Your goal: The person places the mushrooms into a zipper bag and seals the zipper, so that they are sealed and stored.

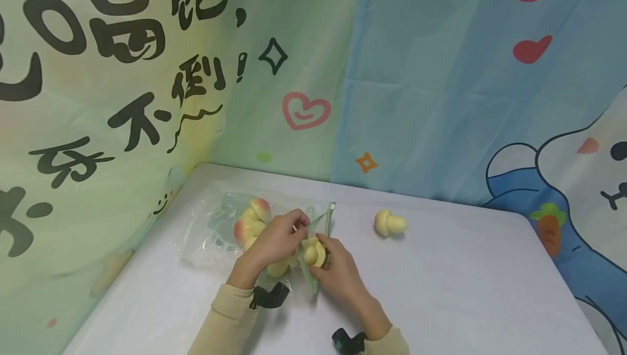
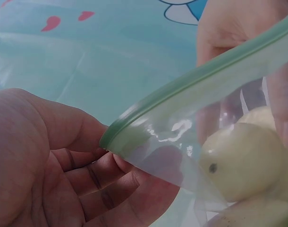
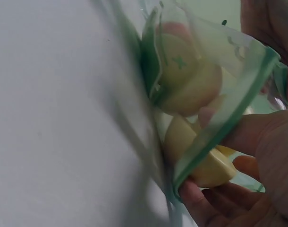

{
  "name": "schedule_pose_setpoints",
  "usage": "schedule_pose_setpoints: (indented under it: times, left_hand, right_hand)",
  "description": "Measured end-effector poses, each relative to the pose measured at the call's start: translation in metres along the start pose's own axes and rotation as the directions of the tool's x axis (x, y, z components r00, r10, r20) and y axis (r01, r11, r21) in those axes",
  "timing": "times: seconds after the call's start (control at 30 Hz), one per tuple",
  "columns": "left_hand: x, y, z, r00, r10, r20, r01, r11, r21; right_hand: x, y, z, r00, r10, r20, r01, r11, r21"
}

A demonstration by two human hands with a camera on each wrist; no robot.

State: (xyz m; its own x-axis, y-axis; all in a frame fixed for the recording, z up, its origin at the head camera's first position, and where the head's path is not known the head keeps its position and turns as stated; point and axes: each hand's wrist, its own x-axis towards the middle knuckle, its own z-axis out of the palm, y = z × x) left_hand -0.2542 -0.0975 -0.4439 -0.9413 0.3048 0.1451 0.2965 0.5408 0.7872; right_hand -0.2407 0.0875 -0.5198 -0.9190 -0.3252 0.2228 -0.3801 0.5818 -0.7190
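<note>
A clear plastic zip bag [image 1: 196,246] with a green-edged mouth lies on the table, several toy mushrooms [image 1: 259,209] with cream and pinkish caps inside it. My left hand [image 1: 280,238] pinches the green rim [image 2: 191,81] of the bag between thumb and fingers, lifting one side of the mouth. At that mouth, my right hand [image 1: 340,270] holds a pale yellow toy mushroom [image 1: 312,253] with thumb and fingers. In the right wrist view this mushroom [image 3: 215,169] is partly behind the bag's green edge. Part of the bag's contents is hidden by my left hand and forearm.
Another toy mushroom [image 1: 390,223] lies on its side on the white table [image 1: 455,279], right of the bag. Printed cloth [image 1: 416,72] hangs along the back and left edges of the table. Black wrist cameras [image 1: 271,295] sit on both wrists.
</note>
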Motion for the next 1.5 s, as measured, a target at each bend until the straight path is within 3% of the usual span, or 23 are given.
schedule_pose_setpoints:
  times: [0.27, 0.47, 0.63, 0.73, 0.93, 1.1, 1.2, 1.3, 1.5]
  left_hand:
    - [0.000, 0.001, -0.002, 1.000, -0.010, -0.006, 0.010, 1.000, 0.003]
    - [0.001, -0.001, -0.001, 1.000, -0.005, -0.017, 0.005, 1.000, -0.006]
    - [0.001, -0.001, -0.002, 1.000, -0.016, -0.021, 0.016, 1.000, -0.001]
    - [0.000, -0.001, -0.002, 0.999, -0.022, -0.029, 0.023, 1.000, 0.004]
    - [0.000, -0.001, -0.003, 0.999, -0.033, -0.028, 0.033, 0.999, 0.002]
    - [0.000, -0.001, -0.003, 0.999, -0.036, -0.015, 0.036, 0.999, -0.002]
    - [0.001, -0.001, -0.003, 0.999, -0.033, -0.017, 0.033, 0.999, 0.002]
    - [0.000, 0.000, -0.003, 0.999, -0.036, -0.021, 0.036, 0.999, 0.002]
    - [-0.001, 0.003, -0.002, 0.998, -0.056, -0.016, 0.056, 0.998, -0.009]
  right_hand:
    - [0.002, 0.002, -0.015, 0.998, 0.061, 0.009, -0.062, 0.993, 0.096]
    - [0.006, 0.012, -0.031, 0.992, 0.122, -0.044, -0.113, 0.981, 0.155]
    - [0.008, 0.021, -0.049, 0.974, 0.187, -0.129, -0.164, 0.971, 0.172]
    - [0.010, 0.028, -0.057, 0.949, 0.198, -0.245, -0.158, 0.973, 0.171]
    - [0.012, 0.045, -0.067, 0.856, 0.176, -0.485, -0.111, 0.981, 0.159]
    - [0.011, 0.061, -0.072, 0.791, 0.194, -0.580, -0.164, 0.981, 0.105]
    - [0.010, 0.071, -0.075, 0.768, 0.224, -0.600, -0.203, 0.974, 0.105]
    - [0.009, 0.079, -0.077, 0.772, 0.263, -0.579, -0.242, 0.963, 0.115]
    - [0.006, 0.092, -0.081, 0.812, 0.335, -0.478, -0.310, 0.941, 0.133]
